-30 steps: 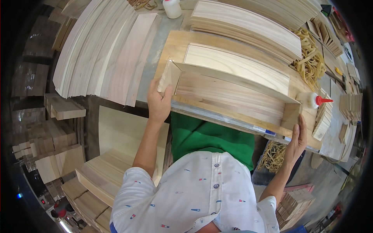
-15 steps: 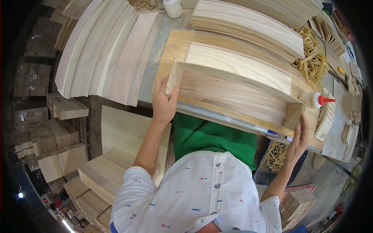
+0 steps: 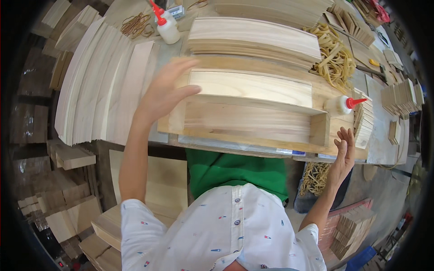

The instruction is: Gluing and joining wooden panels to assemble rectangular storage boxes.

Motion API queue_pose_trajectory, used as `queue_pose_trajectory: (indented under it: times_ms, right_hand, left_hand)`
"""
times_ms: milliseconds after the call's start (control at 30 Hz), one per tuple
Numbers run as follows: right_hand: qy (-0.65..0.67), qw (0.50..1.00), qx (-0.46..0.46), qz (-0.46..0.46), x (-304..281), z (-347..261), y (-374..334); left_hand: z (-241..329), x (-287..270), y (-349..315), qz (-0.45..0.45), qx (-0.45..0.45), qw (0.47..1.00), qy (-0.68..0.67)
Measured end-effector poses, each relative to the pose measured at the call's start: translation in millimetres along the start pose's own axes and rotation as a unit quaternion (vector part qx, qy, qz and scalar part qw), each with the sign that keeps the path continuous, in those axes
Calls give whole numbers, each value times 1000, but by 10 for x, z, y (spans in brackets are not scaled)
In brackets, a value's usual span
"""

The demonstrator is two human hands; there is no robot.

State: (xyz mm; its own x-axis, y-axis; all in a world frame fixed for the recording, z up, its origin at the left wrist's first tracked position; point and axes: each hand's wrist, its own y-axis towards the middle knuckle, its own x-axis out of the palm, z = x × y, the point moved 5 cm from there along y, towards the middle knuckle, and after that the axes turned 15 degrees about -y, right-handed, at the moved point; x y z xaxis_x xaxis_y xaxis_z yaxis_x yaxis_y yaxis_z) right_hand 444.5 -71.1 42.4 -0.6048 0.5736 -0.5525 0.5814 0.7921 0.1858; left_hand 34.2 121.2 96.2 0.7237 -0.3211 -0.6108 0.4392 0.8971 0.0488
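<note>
Judged step: aligning the wooden frame (image 3: 319,129), which rests on the baseboard (image 3: 341,128) between the hands. Left hand (image 3: 162,95), blurred, has thumb and fingers parted over the frame's left end; contact cannot be determined. Right hand (image 3: 342,158) is unclasped, just right of the end panel, holding nothing. The glue bottle (image 3: 338,105) stands beyond it. Any further adjustment calls for even, light pressure at both ends.

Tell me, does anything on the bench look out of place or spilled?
Mainly the tangled heap of yellowish bands, lying loosely beside the neatly stacked boards. The red-tipped bottle near the right hand may be tipped over; I can't tell. No spill shows.
</note>
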Motion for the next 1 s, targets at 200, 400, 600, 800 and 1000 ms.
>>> queue_pose_trajectory:
  times_ms: [200,400,600,800,1000]
  right_hand:
    - [1,1000,15,24,-230,66,-91]
    - [-75,995,47,39,-507,325,-200]
    - [39,994,84,63,-553,336,-305]
    - [89,993,73,32,-533,260,-323]
    - [134,987,0,-84,-153,-217,-214]
  left_hand:
    - [-321,889,873,-221,-23,955,196]
    - [-431,1146,1107,-246,-13,941,232]
    - [-325,1074,1118,-212,-5,953,218]
    - [-233,676,1114,-196,-90,976,-16]
    - [457,-270,787,-68,-8,992,-102]
